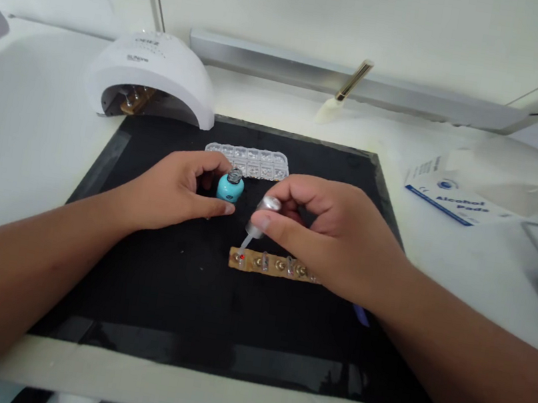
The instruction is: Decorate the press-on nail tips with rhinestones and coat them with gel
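My left hand [184, 189] grips a small turquoise bottle [230, 189] between thumb and fingers; its threaded neck is uncapped. Pinched in my right hand [315, 229] is a silver brush cap [267, 211], its brush pointing down and left. The brush tip is at the left end of a narrow wooden strip [250, 261], beside a small piece with a red spot [241, 258]. Several small clear pieces and gold-coloured mounts sit along the strip, whose right end is hidden by my right hand. Behind the bottle lies a clear compartment box [248, 154] with small bits inside.
A black mat [149, 291] covers the middle of the white table [22, 124]. At the back left stands a white dome lamp [155, 66] with a wooden piece inside. A gold-handled brush [349, 89] leans at the back. An alcohol pads box [472, 195] is at right.
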Demonstrator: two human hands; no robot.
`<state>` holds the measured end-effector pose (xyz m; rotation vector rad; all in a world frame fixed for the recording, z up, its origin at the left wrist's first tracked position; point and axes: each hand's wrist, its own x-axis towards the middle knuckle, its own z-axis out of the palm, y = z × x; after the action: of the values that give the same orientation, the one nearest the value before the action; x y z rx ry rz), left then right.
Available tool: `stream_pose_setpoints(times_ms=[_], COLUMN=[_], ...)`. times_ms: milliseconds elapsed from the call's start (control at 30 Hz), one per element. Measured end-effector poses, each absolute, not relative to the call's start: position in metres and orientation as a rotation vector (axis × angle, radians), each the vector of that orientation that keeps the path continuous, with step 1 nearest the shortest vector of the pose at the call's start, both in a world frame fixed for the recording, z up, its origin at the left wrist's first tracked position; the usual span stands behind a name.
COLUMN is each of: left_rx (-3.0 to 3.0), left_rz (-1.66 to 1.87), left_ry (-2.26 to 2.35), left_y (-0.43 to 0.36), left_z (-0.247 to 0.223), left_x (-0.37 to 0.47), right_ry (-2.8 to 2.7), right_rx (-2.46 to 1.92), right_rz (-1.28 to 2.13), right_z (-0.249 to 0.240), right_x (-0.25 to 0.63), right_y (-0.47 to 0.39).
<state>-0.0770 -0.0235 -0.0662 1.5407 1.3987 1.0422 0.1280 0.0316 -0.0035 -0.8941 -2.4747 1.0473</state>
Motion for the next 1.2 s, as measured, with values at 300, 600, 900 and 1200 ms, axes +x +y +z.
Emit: stream_pose_setpoints(times_ms=[300, 600, 900, 1200], left_rx=[1.550, 1.553, 1.544, 1.545], left_rz=[1.020, 1.017, 1.023, 1.022], left_ry=[1.431, 1.428, 1.404, 1.415], left_y=[-0.0221, -0.0228, -0.0221, -0.0232], left_z=[-0.0636, -0.0624, -0.0644, -0.0647], left_x=[-0.0761, -0.0761, -0.0761, -0.0765], right_ry=[-2.456, -2.493, -2.471, -2.431], right_rx=[-0.879, -0.902, -0.905, -0.925], right_rz=[1.277, 1.112, 1.099, 1.236], right_z=[-0.0020, -0.0030, -0.0032, -0.0040], right_x=[0.1292, 0.1280, 0.1280, 0.1283], right_y=[0.0333, 0.0303, 0.0331, 0.0359])
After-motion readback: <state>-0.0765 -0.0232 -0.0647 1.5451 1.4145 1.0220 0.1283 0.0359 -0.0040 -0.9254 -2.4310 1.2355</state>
